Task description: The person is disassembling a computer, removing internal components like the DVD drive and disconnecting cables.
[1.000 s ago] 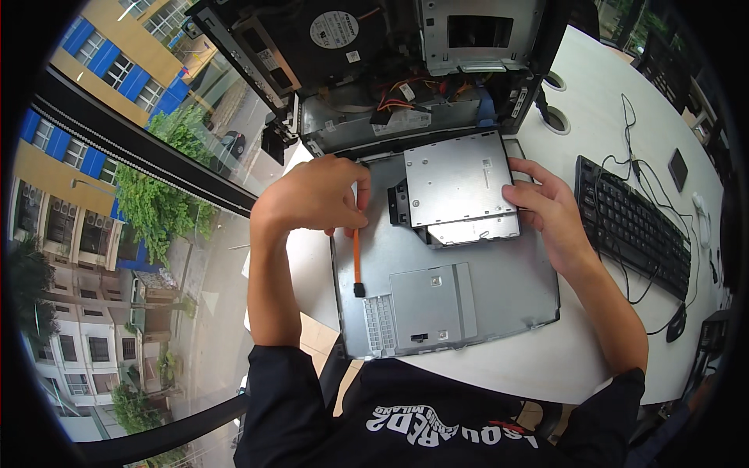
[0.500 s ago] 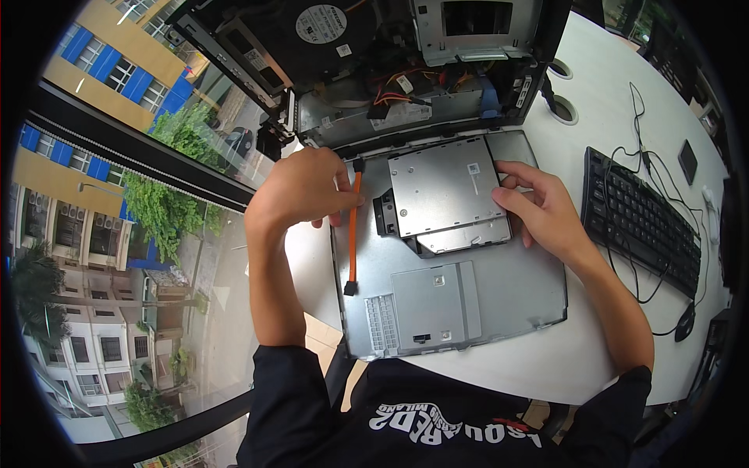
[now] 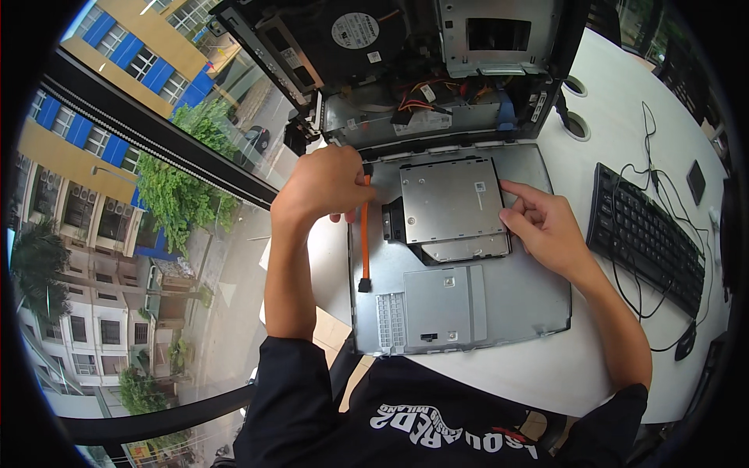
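An orange SATA cable (image 3: pixel 365 248) with black plugs lies along the left side of a grey metal side panel (image 3: pixel 530 300). My left hand (image 3: pixel 328 186) is bent over its far end, thumb and finger closed on the cable; the far plug is partly covered. To the right of the cable a flat silver optical drive (image 3: pixel 450 199) rests on the panel, with a black bracket (image 3: pixel 394 222) at its left edge. My right hand (image 3: pixel 542 226) grips the drive's right edge between thumb and index finger.
Beyond the panel stands an opened black computer case (image 3: pixel 417 125) with a fan (image 3: pixel 355 31) and loose cables inside. A black keyboard (image 3: pixel 647 242) with tangled cords, a phone (image 3: pixel 696 182) and a mouse (image 3: pixel 685 343) lie at the right. Window glass borders the desk on the left.
The whole scene has shifted slightly right as the view moved. The drive's far edge sits a little nearer me on the panel. Both hands stay at the cable and the drive.
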### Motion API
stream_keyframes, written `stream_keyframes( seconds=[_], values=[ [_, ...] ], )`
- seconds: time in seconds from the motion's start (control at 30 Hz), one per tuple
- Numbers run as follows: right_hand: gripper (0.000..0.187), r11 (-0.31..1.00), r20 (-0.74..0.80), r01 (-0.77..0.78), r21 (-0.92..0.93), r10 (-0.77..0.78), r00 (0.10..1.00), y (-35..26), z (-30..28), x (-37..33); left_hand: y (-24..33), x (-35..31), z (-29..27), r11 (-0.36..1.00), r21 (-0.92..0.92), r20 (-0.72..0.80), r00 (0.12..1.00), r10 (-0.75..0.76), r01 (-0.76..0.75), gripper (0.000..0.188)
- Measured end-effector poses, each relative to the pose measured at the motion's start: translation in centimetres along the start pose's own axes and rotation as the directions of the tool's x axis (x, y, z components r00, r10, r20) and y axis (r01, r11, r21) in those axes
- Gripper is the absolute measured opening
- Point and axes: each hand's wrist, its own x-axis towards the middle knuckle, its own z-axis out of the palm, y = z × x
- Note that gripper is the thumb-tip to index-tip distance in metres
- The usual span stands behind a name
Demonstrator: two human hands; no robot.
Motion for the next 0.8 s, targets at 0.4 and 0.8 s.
stream_keyframes(
  seconds=[0.4, 0.8],
  values=[
    [0.041, 0.987, -0.055, 0.102, 0.122, -0.095, 0.994, 1.5, 0.7, 0.5, 2.2, 1.2, 0.6, 0.823, -0.359, -0.428, 0.861, 0.273, -0.44, 0.026],
    [0.037, 0.982, -0.078, 0.19, 0.018, -0.188, 0.979, 1.8, 0.6, 0.2, 9.1, -1.7, -7.5, 0.795, 0.454, -0.883, -0.324, 0.34, -0.402, 0.018]
  ],
)
